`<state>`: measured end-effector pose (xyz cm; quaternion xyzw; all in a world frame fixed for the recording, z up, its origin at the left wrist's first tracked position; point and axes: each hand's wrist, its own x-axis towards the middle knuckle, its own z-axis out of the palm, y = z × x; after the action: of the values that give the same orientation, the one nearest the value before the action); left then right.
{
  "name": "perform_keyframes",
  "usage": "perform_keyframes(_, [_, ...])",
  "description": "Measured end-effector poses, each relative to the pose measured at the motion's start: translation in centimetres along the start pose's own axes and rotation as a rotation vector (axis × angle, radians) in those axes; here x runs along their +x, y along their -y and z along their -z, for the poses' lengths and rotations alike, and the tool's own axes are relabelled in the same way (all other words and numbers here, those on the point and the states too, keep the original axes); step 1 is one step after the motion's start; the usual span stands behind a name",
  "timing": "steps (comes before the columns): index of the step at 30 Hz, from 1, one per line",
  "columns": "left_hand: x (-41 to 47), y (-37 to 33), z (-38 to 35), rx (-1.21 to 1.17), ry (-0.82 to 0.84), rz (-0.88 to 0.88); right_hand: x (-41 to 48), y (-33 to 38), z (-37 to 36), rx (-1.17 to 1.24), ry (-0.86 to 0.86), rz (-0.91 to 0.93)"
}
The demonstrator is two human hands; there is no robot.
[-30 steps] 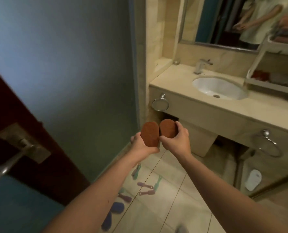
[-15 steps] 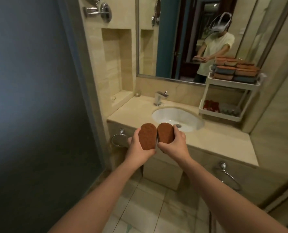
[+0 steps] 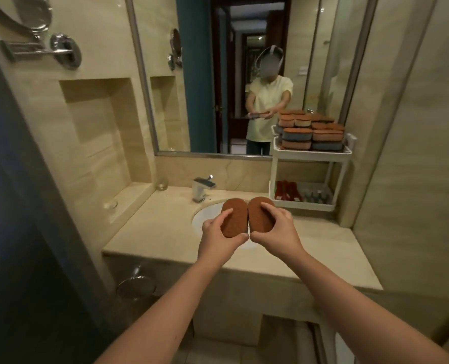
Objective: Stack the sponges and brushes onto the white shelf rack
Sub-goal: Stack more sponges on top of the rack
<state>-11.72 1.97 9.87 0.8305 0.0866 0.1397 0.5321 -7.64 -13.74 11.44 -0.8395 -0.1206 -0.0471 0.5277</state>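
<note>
Two more sponges carried toward a rack that was already well loaded

In the middle of the frame the left hand [image 3: 218,236] gripped the left sponge [image 3: 233,219] and the right hand [image 3: 279,232] gripped the right sponge [image 3: 260,215]. Each hand's fingers [image 3: 224,214] were clamped round its brown oval pad, and the two pads touched edge to edge above the sink basin [image 3: 205,215]. At right of centre the white shelf rack [image 3: 310,155] stood on the worktop [image 3: 160,224]. Its top tier was piled several layers high with stacked sponges [image 3: 310,134], and its lower tier held what looked like red brushes [image 3: 286,191]. Much of the stacking appeared done. These two sponges were not yet placed, and how many items remained elsewhere could not be told.
</note>
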Motion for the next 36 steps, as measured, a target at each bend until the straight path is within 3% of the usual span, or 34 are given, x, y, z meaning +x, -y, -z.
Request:
perform_keyframes(14, [21.9,-4.6,-6.1,-0.059,0.270,-0.281,17.1,-1.5,4.2,-0.080,-0.399,-0.076])
perform_keyframes(21, [30.5,-9.0,-10.9,-0.091,0.343,-0.363,25.4,-2.0,9.2,-0.106,-0.501,-0.004])
perform_keyframes(27, [37.9,-14.4,-15.6,-0.062,0.271,-0.467,34.0,-2.5,15.3,-0.101,-0.567,0.078])
perform_keyframes(36, [47.2,-22.1,-23.5,0.282,0.130,-0.646,45.7,-6.0,24.9,-0.087,-0.608,0.055])
